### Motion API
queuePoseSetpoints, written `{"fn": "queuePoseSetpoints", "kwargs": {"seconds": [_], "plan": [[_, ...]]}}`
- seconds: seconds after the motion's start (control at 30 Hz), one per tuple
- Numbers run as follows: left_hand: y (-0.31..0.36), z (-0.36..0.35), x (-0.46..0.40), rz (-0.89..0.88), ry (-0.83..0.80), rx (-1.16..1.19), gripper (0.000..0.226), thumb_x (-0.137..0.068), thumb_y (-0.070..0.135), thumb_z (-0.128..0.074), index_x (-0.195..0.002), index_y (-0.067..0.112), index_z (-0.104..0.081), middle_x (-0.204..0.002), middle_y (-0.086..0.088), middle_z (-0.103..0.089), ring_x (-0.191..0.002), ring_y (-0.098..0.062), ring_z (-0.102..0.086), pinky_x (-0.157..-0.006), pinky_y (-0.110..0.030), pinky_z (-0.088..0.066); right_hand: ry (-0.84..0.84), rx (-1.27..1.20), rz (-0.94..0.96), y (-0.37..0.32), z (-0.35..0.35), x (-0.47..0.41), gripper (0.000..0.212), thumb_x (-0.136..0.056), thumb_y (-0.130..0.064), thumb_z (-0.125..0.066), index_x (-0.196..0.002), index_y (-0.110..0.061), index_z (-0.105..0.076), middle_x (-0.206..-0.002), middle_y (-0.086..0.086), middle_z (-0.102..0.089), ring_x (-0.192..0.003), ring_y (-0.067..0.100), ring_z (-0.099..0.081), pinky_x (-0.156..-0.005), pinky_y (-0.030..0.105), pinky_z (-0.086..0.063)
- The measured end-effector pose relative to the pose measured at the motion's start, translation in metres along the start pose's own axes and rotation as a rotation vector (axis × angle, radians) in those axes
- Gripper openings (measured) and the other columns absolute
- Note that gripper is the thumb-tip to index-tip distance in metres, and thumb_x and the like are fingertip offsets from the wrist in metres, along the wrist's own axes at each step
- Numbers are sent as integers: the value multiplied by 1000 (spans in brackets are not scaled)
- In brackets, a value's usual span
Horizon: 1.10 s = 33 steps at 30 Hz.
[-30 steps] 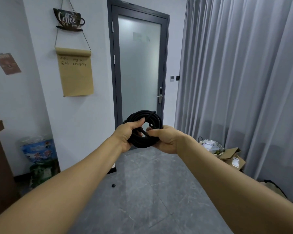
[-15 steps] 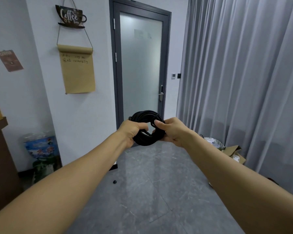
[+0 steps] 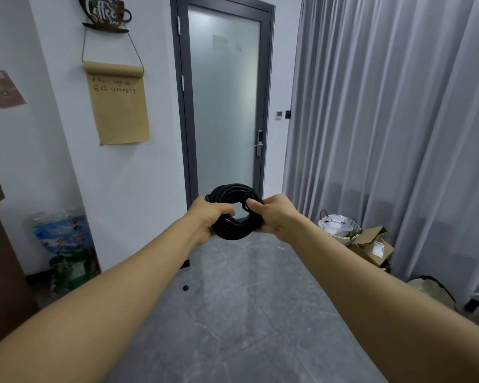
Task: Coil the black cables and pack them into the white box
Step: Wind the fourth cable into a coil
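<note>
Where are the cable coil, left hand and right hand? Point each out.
cable coil (image 3: 234,230), head view: lower arc of the black loops.
left hand (image 3: 209,215), head view: back of the hand gripping the coil.
right hand (image 3: 271,214), head view: back of the hand pinching the coil.

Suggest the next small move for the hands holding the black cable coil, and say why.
Probably keep both grips and turn to find the white box, which is not in view. The cable already sits in a bundled coil, the left hand gripping one side and the right hand pinching the other, with no loose length hanging.
</note>
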<state>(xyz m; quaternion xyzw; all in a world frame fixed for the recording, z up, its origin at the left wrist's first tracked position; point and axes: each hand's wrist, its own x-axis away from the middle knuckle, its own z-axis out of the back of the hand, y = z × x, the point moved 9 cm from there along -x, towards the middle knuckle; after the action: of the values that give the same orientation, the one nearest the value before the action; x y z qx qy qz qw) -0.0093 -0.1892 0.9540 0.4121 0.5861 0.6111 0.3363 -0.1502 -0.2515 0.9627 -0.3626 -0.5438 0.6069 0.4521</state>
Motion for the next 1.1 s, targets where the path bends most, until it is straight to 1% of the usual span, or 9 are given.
{"fn": "queuePoseSetpoints", "kwargs": {"seconds": [0.07, 0.2, 0.3, 0.47, 0.67, 0.77, 0.9, 1.0, 1.1], "plan": [[-17, 4, -2, 84, 20, -26, 36, -77, 1, -70, -110, 2, -56, -90, -14, -63, -74, -22, -62, -58, -30, -51, 36, 61, 4, 8, 1, -1, 23, -89, -19, -64, -82, 3, -62, -100, 23, -68, -90, 34, -68, -76, 42, -59], [-35, 1, 1, 143, 24, -16, 39, -80, 4, -69, -116, -4, -56, -86, -14, -63, -78, -23, -64, -66, -32, -54, 91, 138, 14, 17, 1, -3, 30, -89, -22, -64, -95, 7, -64, -97, 24, -67, -86, 34, -68, -72, 40, -60], [-35, 1, -1, 117, 22, -96, 35, -81, 0, -64, -115, -3, -55, -84, -12, -62, -83, -24, -64, -75, -34, -54, 120, 158, 2, 20, 0, -3, 31, -88, -23, -65, -94, 7, -63, -96, 22, -66, -86, 33, -68, -70, 39, -60], [-44, 8, -4, 117, 36, -108, 30, -80, -3, -62, -110, -2, -56, -83, -12, -62, -79, -23, -64, -79, -41, -57, 129, 226, 10, 20, -8, -3, 32, -87, -25, -66, -93, 6, -62, -87, 17, -63, -82, 33, -68, -70, 40, -60], [-49, 13, -3, 102, 12, -87, 14, -79, -5, -57, -90, 3, -58, -83, -13, -62, -82, -24, -64, -78, -42, -57, 121, 186, -52, 33, -17, -9, 33, -88, -24, -65, -98, 7, -60, -99, 21, -65, -83, 34, -68, -66, 41, -60], [-52, 22, -5, 88, 15, -146, 20, -78, 1, -60, -98, 2, -58, -81, -10, -62, -79, -21, -63, -71, -35, -56, 128, 192, -49, 39, -22, -9, 33, -88, -25, -65, -98, 7, -60, -99, 21, -65, -81, 34, -68, -68, 42, -60], [-59, 36, -8, 89, 43, -181, 28, -74, 13, -69, -99, 4, -60, -97, -12, -67, -97, -25, -64, -80, -36, -52, 135, 187, -26, 44, -26, -10, 33, -89, -26, -64, -96, 6, -62, -98, 20, -66, -79, 32, -68, -70, 43, -60], [-68, 41, -12, 114, 49, -167, 47, -71, 22, -73, -112, 4, -57, -108, -13, -66, -103, -25, -63, -82, -35, -52, 118, 196, -32, 52, -30, -11, 32, -89, -26, -64, -99, 4, -63, -98, 18, -66, -79, 30, -67, -71, 41, -60], [-79, 41, -10, 101, 26, -153, 70, -57, 43, -77, -115, 8, -60, -112, -11, -66, -105, -25, -63, -91, -38, -51, 105, 167, -66, 66, -31, -11, 31, -88, -25, -65, -101, 3, -65, -97, 18, -67, -82, 29, -67, -71, 39, -60]]}}
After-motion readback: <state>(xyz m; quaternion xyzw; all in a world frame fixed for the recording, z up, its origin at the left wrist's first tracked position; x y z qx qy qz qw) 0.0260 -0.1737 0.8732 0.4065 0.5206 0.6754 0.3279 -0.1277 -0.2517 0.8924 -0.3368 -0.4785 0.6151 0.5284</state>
